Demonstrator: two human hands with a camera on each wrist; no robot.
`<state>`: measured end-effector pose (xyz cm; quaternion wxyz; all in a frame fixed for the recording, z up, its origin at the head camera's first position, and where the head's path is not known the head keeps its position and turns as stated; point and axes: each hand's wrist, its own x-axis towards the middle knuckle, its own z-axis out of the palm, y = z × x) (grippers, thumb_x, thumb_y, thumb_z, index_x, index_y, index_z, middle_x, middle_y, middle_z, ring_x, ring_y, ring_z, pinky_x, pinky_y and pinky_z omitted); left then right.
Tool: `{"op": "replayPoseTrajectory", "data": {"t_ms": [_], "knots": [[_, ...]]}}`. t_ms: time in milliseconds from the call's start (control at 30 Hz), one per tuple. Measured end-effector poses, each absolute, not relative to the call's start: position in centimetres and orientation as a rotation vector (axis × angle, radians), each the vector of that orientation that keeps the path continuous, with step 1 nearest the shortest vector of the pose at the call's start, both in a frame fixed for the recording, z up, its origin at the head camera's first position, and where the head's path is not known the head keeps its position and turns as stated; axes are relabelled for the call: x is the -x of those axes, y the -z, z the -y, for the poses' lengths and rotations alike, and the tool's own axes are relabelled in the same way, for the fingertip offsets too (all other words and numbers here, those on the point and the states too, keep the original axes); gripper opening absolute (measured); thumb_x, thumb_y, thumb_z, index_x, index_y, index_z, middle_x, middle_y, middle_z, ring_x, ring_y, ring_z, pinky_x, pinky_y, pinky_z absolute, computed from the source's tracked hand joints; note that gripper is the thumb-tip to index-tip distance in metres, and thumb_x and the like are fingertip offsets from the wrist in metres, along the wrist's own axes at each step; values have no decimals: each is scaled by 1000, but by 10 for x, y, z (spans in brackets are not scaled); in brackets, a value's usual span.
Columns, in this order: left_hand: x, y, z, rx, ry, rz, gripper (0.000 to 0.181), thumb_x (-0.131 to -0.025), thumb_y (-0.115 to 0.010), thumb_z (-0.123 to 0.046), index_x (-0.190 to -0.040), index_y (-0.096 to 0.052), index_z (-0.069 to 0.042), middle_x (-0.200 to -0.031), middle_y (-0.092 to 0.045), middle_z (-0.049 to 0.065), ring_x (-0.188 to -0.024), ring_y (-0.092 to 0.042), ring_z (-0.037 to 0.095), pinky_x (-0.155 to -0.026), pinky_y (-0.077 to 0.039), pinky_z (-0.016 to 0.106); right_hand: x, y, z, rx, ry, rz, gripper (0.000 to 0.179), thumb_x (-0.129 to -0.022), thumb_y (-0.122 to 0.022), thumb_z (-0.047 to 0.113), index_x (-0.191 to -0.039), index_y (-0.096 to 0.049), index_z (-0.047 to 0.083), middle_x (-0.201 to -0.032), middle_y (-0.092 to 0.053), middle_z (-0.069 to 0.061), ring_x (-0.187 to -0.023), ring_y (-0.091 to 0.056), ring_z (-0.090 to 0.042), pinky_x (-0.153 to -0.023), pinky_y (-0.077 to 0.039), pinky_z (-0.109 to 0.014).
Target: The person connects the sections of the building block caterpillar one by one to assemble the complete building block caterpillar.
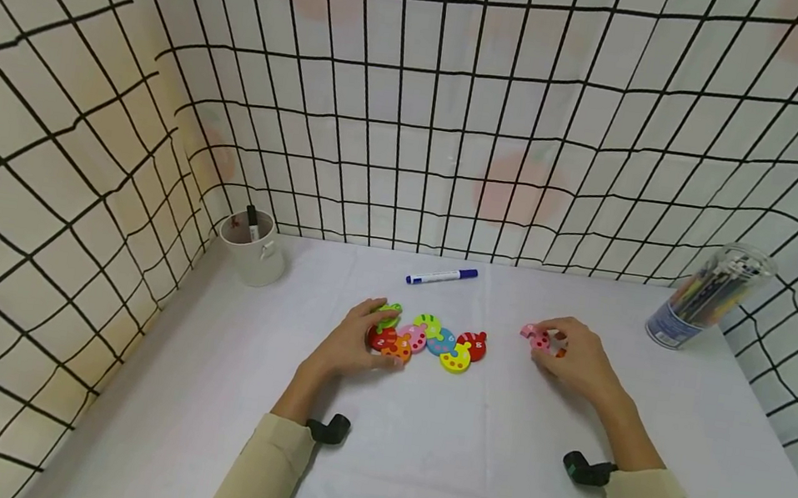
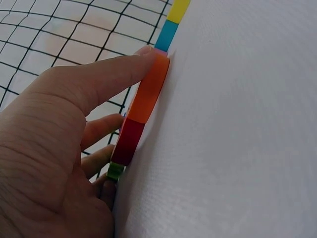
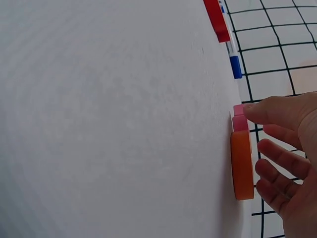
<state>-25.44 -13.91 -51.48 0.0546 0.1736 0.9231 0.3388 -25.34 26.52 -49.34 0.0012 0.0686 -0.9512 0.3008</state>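
A wavy chain of colourful, numbered puzzle pieces (image 1: 441, 340) lies flat on the white cloth. My left hand (image 1: 350, 342) spans its left end, thumb stretched along the orange puzzle piece (image 2: 151, 91) and fingers beside the red piece (image 2: 130, 141) and green piece (image 2: 115, 170). Off to the right, my right hand (image 1: 581, 364) pinches a pink spotted puzzle piece (image 1: 541, 339) between thumb and forefinger. An orange puzzle piece (image 3: 241, 166) adjoins the pink one below the other, loosely bent fingers. The chain's right end is a red striped piece (image 1: 473, 345).
Behind the chain lies a blue-capped marker (image 1: 441, 277). A white mug (image 1: 252, 251) with a black marker inside stands at the back left. At the back right is a clear jar of pencils (image 1: 709, 294). Black wire mesh (image 1: 433, 102) encloses the table's back and sides.
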Motion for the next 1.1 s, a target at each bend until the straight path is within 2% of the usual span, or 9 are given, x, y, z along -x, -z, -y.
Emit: {"op": "replayPoseTrajectory", "data": {"t_ms": [233, 500, 933, 1100], "knots": [[254, 514, 140, -526, -1031, -2801, 81, -80, -82, -46, -152, -52, -26, -169, -29, 4, -160, -17, 31, -122, -28, 64, 256, 497, -268, -248, -938, 3003, 60, -93, -74, 22, -147, -51, 5, -142, -53, -25, -125, -53, -43, -104, -47, -63], [255, 515, 140, -531, -1045, -2799, 82, -79, -83, -46, -152, -52, -26, -169, -30, 3, -160, -18, 31, -121, -29, 64, 260, 499, -267, -243, -891, 3030, 48, -96, -70, 25, -140, -60, 8, -126, -62, -23, -113, -56, -38, -97, -50, -59], [255, 516, 139, -532, -1053, -2792, 81, -79, -83, -45, -152, -53, -25, -168, -31, 4, -159, -20, 31, -120, -31, 65, 255, 501, -266, -167, -965, 2989, 47, -97, -71, 31, -138, -61, 12, -124, -63, -20, -117, -57, -39, -99, -49, -62], [255, 515, 138, -533, -1051, -2788, 82, -78, -83, -46, -152, -52, -26, -169, -30, 4, -159, -21, 31, -121, -30, 64, 251, 499, -266, -146, -997, 2952, 46, -96, -72, 29, -137, -62, 12, -124, -64, -21, -117, -57, -40, -98, -50, -62]]}}
